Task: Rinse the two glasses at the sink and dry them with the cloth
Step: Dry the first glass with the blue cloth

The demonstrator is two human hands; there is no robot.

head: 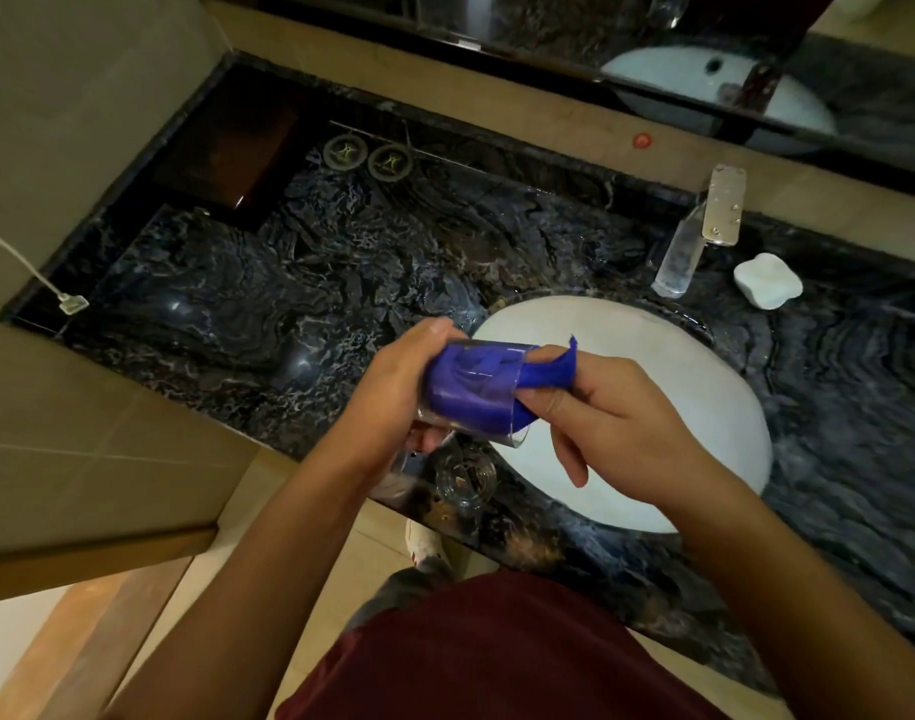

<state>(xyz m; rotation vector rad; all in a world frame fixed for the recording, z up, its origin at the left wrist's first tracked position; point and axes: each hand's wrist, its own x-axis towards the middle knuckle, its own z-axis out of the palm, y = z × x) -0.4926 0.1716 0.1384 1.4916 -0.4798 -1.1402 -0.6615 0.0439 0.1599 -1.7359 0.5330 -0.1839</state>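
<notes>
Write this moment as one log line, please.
step: drying | left hand: holds clear glass tumbler | right hand: pushes blue cloth inside | second clear glass: on dark marble counter

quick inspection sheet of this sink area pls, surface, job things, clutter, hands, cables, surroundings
surface: dark marbled counter around a white basin
job's things: glass held tilted over the basin's edge with blue cloth stuffed inside; second glass upright on the counter's front edge
clutter: white soap dish right of the tap; two round coasters and a dark tray at the back
grippers: left hand grips the glass; right hand pinches the cloth
cables: white cable with plug at the counter's left end
surroundings: mirror behind, beige tiled wall on the left
</notes>
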